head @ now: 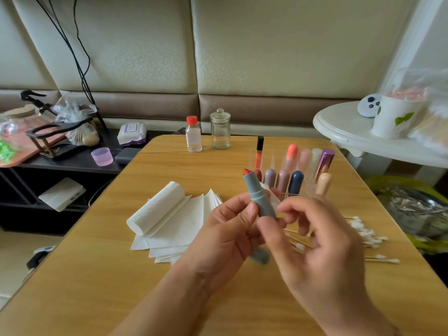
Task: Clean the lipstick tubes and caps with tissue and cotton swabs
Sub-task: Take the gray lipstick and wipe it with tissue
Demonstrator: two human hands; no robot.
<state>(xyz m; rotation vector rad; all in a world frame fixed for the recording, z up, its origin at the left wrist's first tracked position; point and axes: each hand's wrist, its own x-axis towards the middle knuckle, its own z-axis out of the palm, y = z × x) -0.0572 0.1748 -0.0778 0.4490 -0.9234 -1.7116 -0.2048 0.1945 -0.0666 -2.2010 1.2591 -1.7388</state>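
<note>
I see my left hand [225, 229] above the middle of the wooden surface [97, 275], its fingers curled around an uncapped grey plastic lipstick tube [260, 198] that tilts up and to the left, red stick showing at the top. A grey lipstick cap [260, 257] pokes out from under the same hand's palm; whether the hand holds it or it lies on the surface, I cannot tell. My right hand [315, 241] is just beside the tube, thumb touching its lower end, the other fingers loosely curled and blurred. A bit of white tissue [272, 196] shows behind the tube; which hand holds it I cannot tell.

Left of the hands lies a roll of white tissue paper [157, 209] on a fan of folded white tissue sheets [184, 229]. Wooden-stick cotton swabs [363, 236] are scattered toward the right edge. Toward the far right corner, a clear organiser of coloured lipstick tubes [298, 170] stands. At the far edge stand a clear red-capped bottle [193, 134] and a lidded glass jar [220, 129], near each other.
</note>
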